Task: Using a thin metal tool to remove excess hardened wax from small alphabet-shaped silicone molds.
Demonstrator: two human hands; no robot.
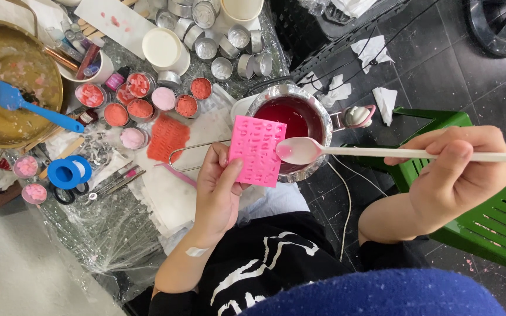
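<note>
Plastic-covered table (118, 234): brass bowl (7, 82) far left, small round tins (142, 108) centre, blue tape roll (68, 172) left, scissors (112, 182) beside it.

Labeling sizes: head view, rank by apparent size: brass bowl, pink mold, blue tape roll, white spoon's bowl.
1. brass bowl, cut off by the frame
2. pink mold, nearer the camera, so unsure
3. blue tape roll and white spoon's bowl look alike
</note>
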